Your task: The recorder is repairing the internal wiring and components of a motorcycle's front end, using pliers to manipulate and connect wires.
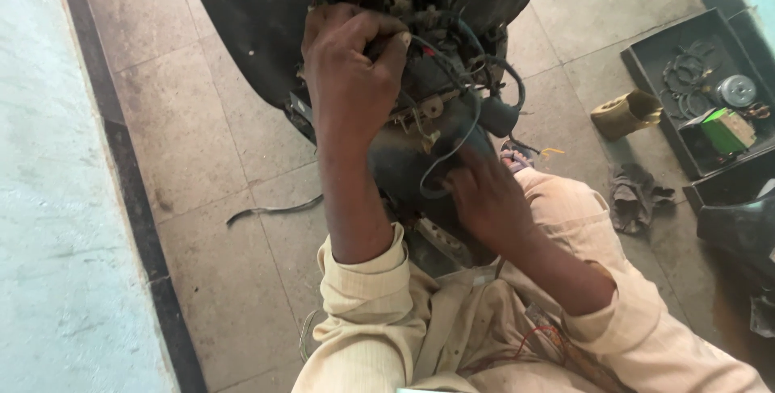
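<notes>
Left hand [351, 70]: one, raised, fingers curled tight into a fist around a dark part at the top of the wiring bundle [452, 78], thumb tip pressed against the cables; what exactly sits inside the fist cannot be told. Right hand [483, 195]: one, lower, fingers bent and partly hidden, resting against the dark engine housing [404, 163] beside a looping black cable [464, 139]; whether it grips anything cannot be told. Wiring bundle: several black cables, one with a red mark, hanging inside the opened black scooter body [258, 30], directly between the two hands. Black rubber connector cap [499, 116]: one, at the end of a cable, just right of the bundle. Sleeves: two, cream, ribbed, pushed up the forearms. Floor items: one thin dark strip [270, 210] lying left of the left forearm; one crumpled dark rag [636, 197] and one tan curved piece [626, 113] to the right, well apart from the hands. Black trays [646, 58]: two, far right, the upper one holding wire rings, one round metal part [737, 90] and one green box [728, 131].
</notes>
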